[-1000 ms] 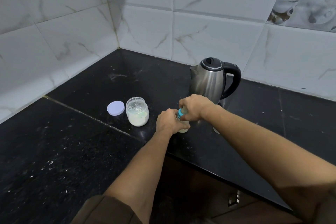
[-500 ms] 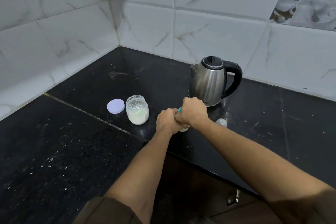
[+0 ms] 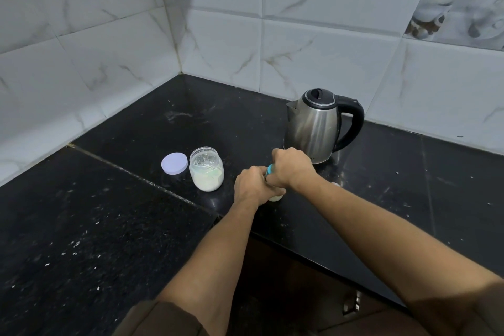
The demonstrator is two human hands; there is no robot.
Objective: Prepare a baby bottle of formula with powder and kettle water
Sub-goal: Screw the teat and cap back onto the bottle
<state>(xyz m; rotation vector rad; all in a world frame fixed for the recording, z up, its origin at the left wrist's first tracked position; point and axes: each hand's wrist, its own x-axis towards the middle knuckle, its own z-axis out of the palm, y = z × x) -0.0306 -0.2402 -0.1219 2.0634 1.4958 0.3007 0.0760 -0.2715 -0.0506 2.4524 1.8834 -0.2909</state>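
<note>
A baby bottle (image 3: 276, 196) stands on the black counter (image 3: 109, 226), mostly hidden by both hands; only its pale base and a bit of its teal collar (image 3: 270, 169) show. My left hand (image 3: 252, 185) wraps the bottle's body. My right hand (image 3: 291, 168) is closed over its top. To the left stands an open glass jar of white powder (image 3: 206, 172), with its lilac lid (image 3: 174, 163) lying flat beside it. A steel kettle with a black handle (image 3: 316, 124) stands just behind my hands.
A small clear cap (image 3: 336, 185) peeks out behind my right wrist. White marble tile walls meet in a corner at the back left. The counter's front edge runs diagonally under my forearms, with a dark cabinet below.
My right hand has dropped lower over the bottle's top and turned a little, hiding more of the teal collar. The clear cap is now mostly covered by my wrist.
</note>
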